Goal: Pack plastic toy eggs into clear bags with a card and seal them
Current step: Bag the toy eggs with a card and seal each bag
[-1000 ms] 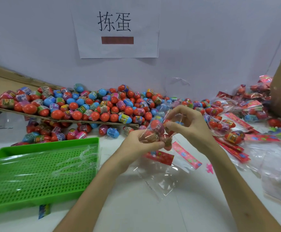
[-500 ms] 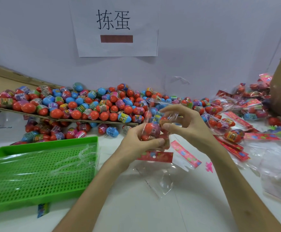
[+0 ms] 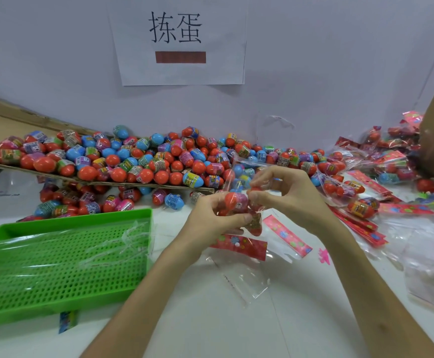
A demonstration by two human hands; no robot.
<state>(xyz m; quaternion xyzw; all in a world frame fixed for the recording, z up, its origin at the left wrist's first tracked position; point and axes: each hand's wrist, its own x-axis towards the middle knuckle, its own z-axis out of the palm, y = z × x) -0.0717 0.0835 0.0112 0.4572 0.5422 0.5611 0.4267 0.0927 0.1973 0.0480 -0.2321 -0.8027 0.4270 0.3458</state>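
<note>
Across the white tabletop (image 3: 210,324) a heap of loose toy eggs (image 3: 133,161) lines the far wall, sealed packs (image 3: 381,161) crowd the right, and a green tray (image 3: 55,275) sits near left, so the only open room is the bare strip toward me. Above it my left hand (image 3: 210,223) grips a clear bag (image 3: 236,195) of eggs, fingers curled round it, and my right hand (image 3: 293,200) pinches its mouth. As I judge it, the slick film could slip and spill eggs — or the red card (image 3: 239,245), lying on the tabletop beneath, could be left out.
</note>
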